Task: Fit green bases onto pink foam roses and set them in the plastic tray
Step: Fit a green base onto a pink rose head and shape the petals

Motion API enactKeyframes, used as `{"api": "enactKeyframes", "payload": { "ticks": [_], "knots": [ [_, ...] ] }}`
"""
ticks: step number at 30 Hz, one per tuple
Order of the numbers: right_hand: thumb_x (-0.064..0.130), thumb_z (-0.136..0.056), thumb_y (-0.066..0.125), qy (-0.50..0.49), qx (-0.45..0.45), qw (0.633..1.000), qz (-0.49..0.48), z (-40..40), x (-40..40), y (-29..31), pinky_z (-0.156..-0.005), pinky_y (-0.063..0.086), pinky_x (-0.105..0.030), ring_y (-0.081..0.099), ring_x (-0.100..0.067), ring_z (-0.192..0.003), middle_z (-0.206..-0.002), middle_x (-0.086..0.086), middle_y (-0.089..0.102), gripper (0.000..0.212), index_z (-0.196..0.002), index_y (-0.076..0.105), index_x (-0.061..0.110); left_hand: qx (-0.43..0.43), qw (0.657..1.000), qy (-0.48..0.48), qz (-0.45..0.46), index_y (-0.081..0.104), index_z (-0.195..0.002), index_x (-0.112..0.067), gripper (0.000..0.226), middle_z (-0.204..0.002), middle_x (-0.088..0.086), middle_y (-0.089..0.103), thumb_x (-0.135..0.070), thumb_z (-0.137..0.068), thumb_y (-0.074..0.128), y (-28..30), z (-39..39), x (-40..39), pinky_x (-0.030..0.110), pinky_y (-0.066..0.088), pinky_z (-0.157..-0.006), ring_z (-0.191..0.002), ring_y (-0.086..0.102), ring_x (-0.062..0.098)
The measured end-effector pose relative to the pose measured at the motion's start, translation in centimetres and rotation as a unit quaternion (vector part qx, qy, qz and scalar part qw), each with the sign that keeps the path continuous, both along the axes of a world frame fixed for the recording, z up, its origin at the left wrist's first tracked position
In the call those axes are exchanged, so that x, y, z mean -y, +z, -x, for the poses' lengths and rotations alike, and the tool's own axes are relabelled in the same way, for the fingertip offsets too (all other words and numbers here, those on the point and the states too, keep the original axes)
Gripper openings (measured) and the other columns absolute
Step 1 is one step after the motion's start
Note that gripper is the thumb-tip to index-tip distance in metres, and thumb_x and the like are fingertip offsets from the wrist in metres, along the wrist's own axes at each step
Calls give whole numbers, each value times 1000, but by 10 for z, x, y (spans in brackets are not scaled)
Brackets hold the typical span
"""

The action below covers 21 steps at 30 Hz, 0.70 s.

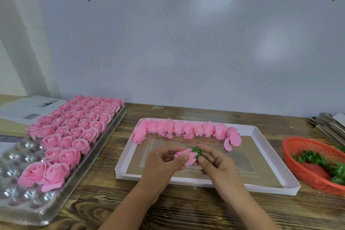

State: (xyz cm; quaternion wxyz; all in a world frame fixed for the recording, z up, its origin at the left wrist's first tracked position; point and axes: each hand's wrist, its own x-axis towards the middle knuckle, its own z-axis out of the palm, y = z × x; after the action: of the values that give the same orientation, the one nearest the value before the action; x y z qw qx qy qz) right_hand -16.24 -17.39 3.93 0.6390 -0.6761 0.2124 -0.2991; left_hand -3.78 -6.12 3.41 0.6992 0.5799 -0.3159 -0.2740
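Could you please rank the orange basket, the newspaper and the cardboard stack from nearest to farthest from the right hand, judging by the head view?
From the right hand:
1. Orange basket, just to its right on the table.
2. Cardboard stack, at the far right edge, behind the basket.
3. Newspaper, far left, beyond the rose tray.

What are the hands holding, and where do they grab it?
The left hand grips a pink rose by its petals; the right hand pinches its green base.
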Motion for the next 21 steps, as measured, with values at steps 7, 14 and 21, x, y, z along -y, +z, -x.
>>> {"api": "enactKeyframes", "payload": {
  "ticks": [7,14,21],
  "knots": [
    [-6,-94,53,18,7,1000,0,2,5,0,-60,51,-19,69,-8,-75,-89,-4,77,33,-111,67,19,-29,999,-11,17,77,-104,-11,26,-99,8,78,-15,-79,80,1,-2,-1,22,58,-71,-89,75,18],
    [-8,-90,60,10,5,1000,17,3,9,-6,-58,48,-17,65,-1,-69,-76,3,76,30,-111,69,12,-7,1000,-23,11,79,-99,-20,25,-96,4,79,-22,-75,80,2,1,-1,20,58,-69,-88,75,14],
    [-7,-85,67,10,-11,998,66,4,10,-8,-64,50,-13,66,4,-74,-86,9,77,33,-104,73,20,-14,999,-44,1,81,-96,-26,19,-98,6,79,-23,-77,80,3,1,-3,21,59,-72,-91,75,17]
  ]
}}
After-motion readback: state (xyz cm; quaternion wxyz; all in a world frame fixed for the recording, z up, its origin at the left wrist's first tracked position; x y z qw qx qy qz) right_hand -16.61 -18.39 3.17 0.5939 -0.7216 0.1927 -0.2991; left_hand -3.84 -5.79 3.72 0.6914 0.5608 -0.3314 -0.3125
